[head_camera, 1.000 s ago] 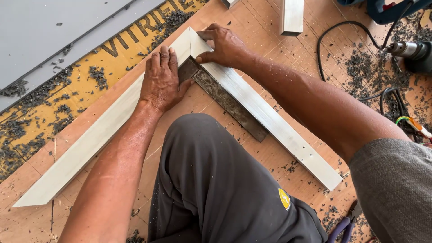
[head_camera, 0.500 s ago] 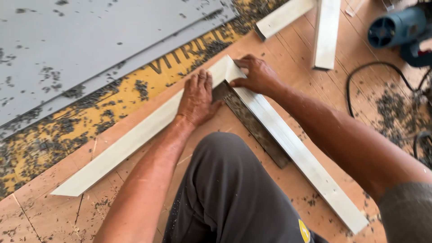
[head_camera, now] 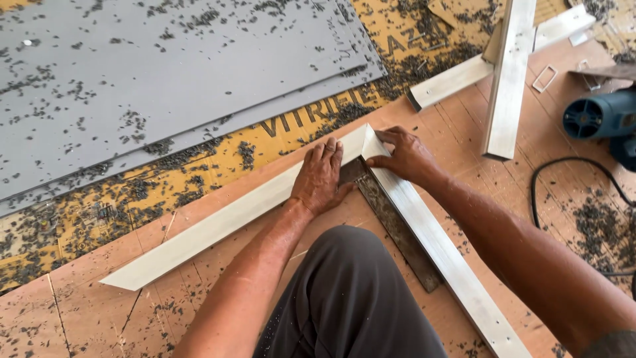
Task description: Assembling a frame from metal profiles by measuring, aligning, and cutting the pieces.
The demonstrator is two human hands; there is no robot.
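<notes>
Shifted view only; left hand (head_camera: 321, 179) pressed flat on the left aluminium strip (head_camera: 225, 222), right hand (head_camera: 404, 156) pinching the right aluminium strip (head_camera: 437, 255) at the mitred corner (head_camera: 363, 136). Could slip open there if pressure eased over the try square (head_camera: 391, 222).

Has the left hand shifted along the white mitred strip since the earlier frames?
No. The left hand still lies flat on the left strip beside the mitred corner; only the head camera has moved.

Head view, steeply downward, close over floor (head_camera: 503, 199)
</notes>
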